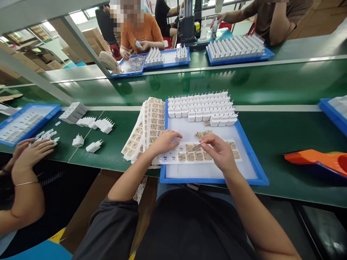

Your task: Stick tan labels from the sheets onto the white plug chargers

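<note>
A white backing sheet point(206, 157) with rows of brown stickers lies across the blue-rimmed tray point(252, 164) in front of me. My left hand point(167, 141) rests on the sheet's left part, fingers loosely extended, holding nothing. Between thumb and forefinger, my right hand point(219, 150) pinches a brown sticker point(197, 147) just above the sheet. Beyond my hands lies a crumpled brown piece point(204, 133). Rows of white plug adapters point(200, 106), pins up, fill the tray's far end. More sticker sheets point(148, 130) are stacked left of the tray, partly under the sheet I touch.
Loose white adapters point(94, 146) lie to the left, near a co-worker's hands point(38, 151) and another blue tray point(27, 121). An orange scoop-shaped object point(316, 159) sits at right. Across the bench, trays of adapters point(237, 48) stand before other people.
</note>
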`<state>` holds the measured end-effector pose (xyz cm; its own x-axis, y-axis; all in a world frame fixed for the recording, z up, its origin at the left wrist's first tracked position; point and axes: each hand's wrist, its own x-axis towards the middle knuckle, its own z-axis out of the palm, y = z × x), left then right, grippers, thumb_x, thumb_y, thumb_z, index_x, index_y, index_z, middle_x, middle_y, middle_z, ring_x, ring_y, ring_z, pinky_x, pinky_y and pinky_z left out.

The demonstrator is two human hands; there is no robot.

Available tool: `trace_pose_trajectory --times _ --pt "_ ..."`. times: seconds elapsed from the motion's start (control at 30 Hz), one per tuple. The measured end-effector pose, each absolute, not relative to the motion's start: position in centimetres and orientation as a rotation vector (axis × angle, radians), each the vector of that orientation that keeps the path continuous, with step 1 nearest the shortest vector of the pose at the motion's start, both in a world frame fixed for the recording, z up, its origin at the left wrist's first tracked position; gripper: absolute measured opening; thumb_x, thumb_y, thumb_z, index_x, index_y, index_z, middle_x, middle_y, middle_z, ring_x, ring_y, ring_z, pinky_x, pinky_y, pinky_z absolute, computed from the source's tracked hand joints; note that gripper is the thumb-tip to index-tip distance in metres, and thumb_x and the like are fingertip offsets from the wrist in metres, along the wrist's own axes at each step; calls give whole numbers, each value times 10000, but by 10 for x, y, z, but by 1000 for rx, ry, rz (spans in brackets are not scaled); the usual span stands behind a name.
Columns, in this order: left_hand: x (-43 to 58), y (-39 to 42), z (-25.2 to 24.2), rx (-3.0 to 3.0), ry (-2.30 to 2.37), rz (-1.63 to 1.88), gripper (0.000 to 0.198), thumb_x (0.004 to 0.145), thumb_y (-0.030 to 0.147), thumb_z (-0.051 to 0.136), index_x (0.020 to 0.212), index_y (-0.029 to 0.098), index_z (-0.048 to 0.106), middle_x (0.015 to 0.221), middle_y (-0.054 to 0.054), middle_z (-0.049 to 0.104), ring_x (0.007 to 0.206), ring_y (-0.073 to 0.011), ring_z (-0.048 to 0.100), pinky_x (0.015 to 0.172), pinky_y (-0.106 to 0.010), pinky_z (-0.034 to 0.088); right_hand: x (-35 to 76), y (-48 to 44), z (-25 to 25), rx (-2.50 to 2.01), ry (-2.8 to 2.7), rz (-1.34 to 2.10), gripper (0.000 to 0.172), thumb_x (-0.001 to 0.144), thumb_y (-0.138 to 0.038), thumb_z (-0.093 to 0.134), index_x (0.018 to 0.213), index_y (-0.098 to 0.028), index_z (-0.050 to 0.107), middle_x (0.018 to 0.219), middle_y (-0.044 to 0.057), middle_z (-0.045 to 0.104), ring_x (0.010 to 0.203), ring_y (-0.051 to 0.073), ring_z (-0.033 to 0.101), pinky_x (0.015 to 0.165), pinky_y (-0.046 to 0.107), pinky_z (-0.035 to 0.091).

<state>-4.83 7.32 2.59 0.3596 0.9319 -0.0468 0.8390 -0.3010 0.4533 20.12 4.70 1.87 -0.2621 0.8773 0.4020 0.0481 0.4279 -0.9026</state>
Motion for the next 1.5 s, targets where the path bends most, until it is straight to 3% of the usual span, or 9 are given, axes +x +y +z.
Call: trace_pose_trajectory --times 0.2,0.33,0.43,0.53,0.63,0.77,0.97,1.17,1.5 --pt "-5 128 31 2540 1742 517 559 919 286 606 1447 160 472 1580 -168 406 1449 -375 350 1167 -527 328 198 50 15 -971 -1623 1029 174 925 -398 652 893 -228 675 878 32 681 828 186 650 749 338 550" --pt "22 157 20 2602 1800 461 590 850 197 671 1401 115 476 1663 -205 214 1512 -412 238 1200 -552 267 199 50 15 -1035 -1641 975 169 917 -383 648 883 -220 675 855 26 684 785 172 647 733 324 550" --pt "27 160 15 2578 1833 533 377 849 95 602 1223 118 566 1606 -204 332 1484 -393 301 1179 -530 301 199 50 15 -1035 -1656 958 166 918 -377 640 883 -219 676 848 27 686 778 171 648 730 319 552" --pt "19 149 20 2314 1767 656 254 839 118 633 1084 146 570 1310 -177 606 1284 -338 531 1048 -471 446 199 49 15 -1022 -1643 967 168 924 -380 636 896 -220 678 867 32 686 811 177 651 748 320 550" --pt "4 124 32 1850 1497 836 406 752 288 796 1042 182 532 1041 -76 669 973 -233 654 849 -354 535 200 48 17 -980 -1581 1058 193 923 -414 647 905 -223 671 881 36 679 833 183 652 751 324 548" --pt "-12 70 38 1365 1113 1080 581 666 394 859 1121 214 544 1072 -49 647 902 -172 654 767 -277 529 202 44 23 -770 -1513 1298 198 910 -420 680 889 -225 654 816 20 649 749 164 631 692 312 538" --pt "-11 15 21 1221 1068 1136 537 698 521 833 1077 193 639 1034 -78 690 959 -222 672 824 -337 566 204 40 27 -575 -1570 1519 205 886 -406 718 871 -207 675 784 28 646 677 151 590 616 303 507" --pt "-4 2 11 1617 1186 1162 385 921 401 644 1263 225 659 1384 -125 607 1269 -259 598 997 -381 565 198 38 25 -706 -1527 1478 230 871 -438 732 862 -214 682 740 10 616 644 141 551 583 284 474" --pt "-3 -8 5 1814 1441 1190 456 876 314 702 1314 235 607 1272 -90 709 1096 -227 698 1011 -389 570 186 35 23 -864 -1394 1340 260 846 -478 746 894 -235 665 805 19 636 717 164 600 631 303 516"
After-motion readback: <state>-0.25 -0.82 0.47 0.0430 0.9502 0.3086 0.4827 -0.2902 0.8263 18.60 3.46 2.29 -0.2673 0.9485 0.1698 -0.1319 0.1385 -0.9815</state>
